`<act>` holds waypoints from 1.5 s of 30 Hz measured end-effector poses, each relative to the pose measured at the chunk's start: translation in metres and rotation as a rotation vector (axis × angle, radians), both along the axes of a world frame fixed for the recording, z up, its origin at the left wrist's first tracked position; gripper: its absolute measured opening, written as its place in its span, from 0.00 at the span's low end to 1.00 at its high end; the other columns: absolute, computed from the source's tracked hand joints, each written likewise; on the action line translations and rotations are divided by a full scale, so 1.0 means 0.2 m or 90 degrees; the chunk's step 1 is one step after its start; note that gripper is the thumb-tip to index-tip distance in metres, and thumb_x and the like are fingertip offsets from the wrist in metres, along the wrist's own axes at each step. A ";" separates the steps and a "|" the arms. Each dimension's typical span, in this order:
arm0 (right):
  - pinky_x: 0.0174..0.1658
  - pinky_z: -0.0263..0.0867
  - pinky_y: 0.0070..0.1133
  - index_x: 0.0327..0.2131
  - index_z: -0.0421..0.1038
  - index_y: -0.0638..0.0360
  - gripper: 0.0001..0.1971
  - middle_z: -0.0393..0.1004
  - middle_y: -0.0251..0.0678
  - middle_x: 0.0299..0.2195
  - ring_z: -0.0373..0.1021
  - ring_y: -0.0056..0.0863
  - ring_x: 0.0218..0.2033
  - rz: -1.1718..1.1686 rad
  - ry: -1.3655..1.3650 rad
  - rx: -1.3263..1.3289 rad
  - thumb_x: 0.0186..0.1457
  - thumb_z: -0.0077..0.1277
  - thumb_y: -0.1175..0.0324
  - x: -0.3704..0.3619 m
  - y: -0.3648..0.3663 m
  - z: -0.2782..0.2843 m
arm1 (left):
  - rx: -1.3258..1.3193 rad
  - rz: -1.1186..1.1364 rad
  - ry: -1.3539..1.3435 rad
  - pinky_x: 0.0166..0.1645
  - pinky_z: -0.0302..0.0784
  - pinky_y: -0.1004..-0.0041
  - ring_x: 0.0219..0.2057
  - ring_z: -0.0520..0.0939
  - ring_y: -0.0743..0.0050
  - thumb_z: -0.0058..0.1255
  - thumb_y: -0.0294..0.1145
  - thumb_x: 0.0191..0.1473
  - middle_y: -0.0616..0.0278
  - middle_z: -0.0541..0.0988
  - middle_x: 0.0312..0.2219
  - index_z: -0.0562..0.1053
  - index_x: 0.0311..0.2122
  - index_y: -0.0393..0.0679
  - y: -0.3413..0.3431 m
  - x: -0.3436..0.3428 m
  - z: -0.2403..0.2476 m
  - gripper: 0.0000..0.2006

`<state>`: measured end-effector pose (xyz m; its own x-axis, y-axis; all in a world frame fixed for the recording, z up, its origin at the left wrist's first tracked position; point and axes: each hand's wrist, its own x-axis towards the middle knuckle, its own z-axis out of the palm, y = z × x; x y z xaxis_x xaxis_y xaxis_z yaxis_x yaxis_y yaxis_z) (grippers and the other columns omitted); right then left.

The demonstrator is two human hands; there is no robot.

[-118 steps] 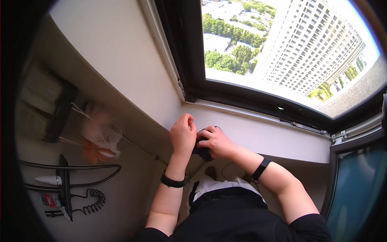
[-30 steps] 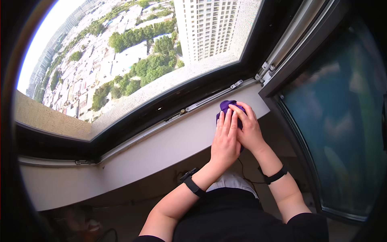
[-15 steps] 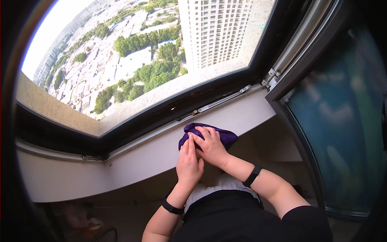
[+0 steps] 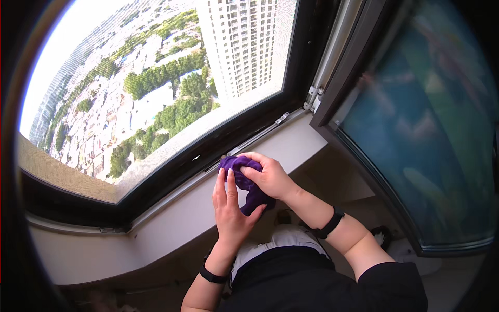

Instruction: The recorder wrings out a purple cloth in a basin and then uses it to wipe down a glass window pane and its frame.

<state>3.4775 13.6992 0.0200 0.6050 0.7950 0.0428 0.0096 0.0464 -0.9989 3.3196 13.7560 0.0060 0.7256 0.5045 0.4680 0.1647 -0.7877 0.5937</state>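
A purple cloth [image 4: 245, 183], spread wider beneath both hands moments ago, now bunches over the pale windowsill [image 4: 299, 145] near the window frame [image 4: 161, 190], grasped by a person's right hand [image 4: 273, 179] as the left hand [image 4: 228, 210] splays, fingertips against its edge.
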 end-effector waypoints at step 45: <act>0.39 0.72 0.27 0.32 0.79 0.48 0.08 0.71 0.33 0.35 0.69 0.34 0.41 -0.079 -0.921 -0.300 0.48 0.53 0.71 0.47 0.31 -0.24 | -0.036 0.112 0.177 0.68 0.56 0.57 0.67 0.57 0.42 0.60 0.29 0.47 0.42 0.58 0.65 0.54 0.67 0.36 0.14 0.29 -0.21 0.42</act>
<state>3.5706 13.7603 -0.0285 0.3298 0.8537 0.4030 0.9395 -0.3384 -0.0521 3.3782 13.7850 -0.0351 0.7211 0.6529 0.2319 0.4573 -0.6999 0.5486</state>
